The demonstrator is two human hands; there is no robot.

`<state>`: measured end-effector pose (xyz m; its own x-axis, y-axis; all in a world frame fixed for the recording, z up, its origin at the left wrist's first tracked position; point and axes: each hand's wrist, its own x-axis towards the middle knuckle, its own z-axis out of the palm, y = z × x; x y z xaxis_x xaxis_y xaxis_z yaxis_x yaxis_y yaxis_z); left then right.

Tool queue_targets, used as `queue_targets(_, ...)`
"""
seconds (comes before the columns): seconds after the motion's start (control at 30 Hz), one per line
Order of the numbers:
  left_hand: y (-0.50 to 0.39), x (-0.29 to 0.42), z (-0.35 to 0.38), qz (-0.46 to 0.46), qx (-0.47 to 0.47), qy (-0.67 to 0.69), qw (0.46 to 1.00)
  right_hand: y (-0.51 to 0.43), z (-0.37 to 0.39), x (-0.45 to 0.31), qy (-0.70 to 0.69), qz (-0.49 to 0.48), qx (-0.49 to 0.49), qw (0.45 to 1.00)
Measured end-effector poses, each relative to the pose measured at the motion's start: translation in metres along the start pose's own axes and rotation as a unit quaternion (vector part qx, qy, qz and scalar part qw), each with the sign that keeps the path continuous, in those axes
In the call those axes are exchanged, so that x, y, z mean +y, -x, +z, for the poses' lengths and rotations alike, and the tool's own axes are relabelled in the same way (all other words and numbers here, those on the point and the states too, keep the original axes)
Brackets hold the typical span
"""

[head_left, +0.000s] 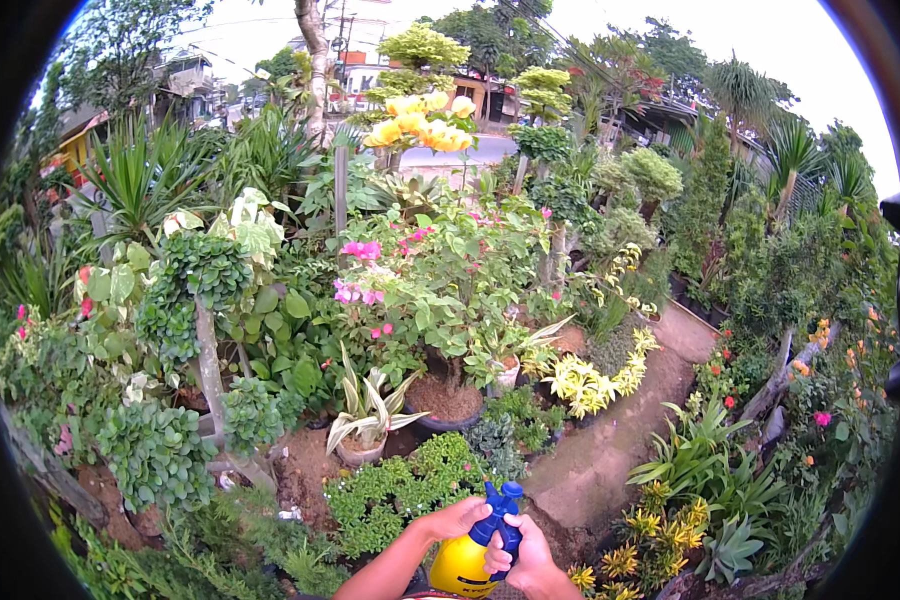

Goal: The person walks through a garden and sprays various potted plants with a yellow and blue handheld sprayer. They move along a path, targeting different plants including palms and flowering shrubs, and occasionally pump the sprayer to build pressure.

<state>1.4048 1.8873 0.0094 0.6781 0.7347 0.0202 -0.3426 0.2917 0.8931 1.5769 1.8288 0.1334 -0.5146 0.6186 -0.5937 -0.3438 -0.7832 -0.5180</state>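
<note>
At the bottom centre a yellow pump sprayer bottle (457, 564) with a blue top is held upright in front of the person. My left hand (461, 519) lies against the left side of its blue head, below the nozzle. Around the blue handle on the right side, my right hand (521, 551) has its fingers wrapped. The blue pump knob (511, 490) stands up between and above both hands. Low bushy green plants (390, 499) grow just beyond the bottle. Farther off, a variegated plant in a round pot (361, 451) stands beside a larger dark pot (446, 421) holding a pink-flowering bougainvillea (450, 285).
A bare earth and concrete path (596, 469) runs up to the right. Bromeliad-like green plants (709, 457) and yellow-leaved plants (649, 536) line its right side. To the left stands a shaped succulent tree (210, 360). A road (487, 150) and buildings lie behind the garden.
</note>
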Motion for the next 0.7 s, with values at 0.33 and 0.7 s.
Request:
queue_targets(0.33, -0.015, 0.061, -0.043, -0.016, 0.025, 0.019, 0.999, -0.046, 0.031, -0.045, -0.071, 0.003, -0.069, 0.995)
queue_targets(0.7, -0.031, 0.055, -0.07, -0.047, 0.054, 0.057, 0.996, -0.08, 0.024, -0.055, -0.07, -0.007, -0.041, 0.997)
